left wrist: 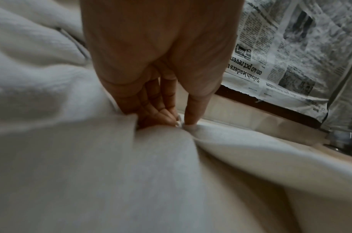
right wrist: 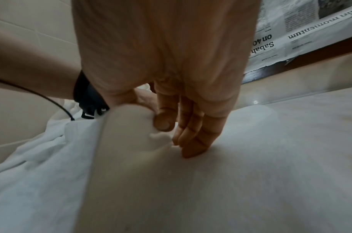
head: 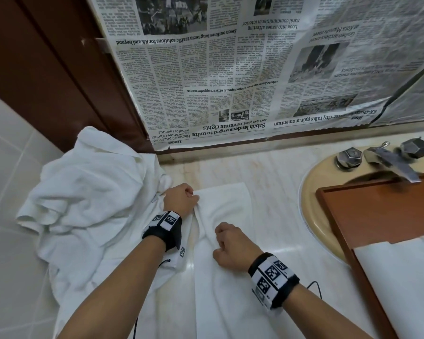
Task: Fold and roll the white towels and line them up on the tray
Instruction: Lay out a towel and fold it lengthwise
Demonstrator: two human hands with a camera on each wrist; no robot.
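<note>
A pale marble-look worktop (head: 267, 172) runs beneath sheets of upside-down black-and-white newspaper (head: 230, 69) covering the wall behind it. Left of the newspaper stands a dark reddish-brown wooden panel (head: 47, 69), with pale glossy wall tiles (head: 8, 148) beside it. At right, a cream oval basin (head: 309, 192) carries a dull metal tap (head: 389, 162) with two faceted knobs.
</note>
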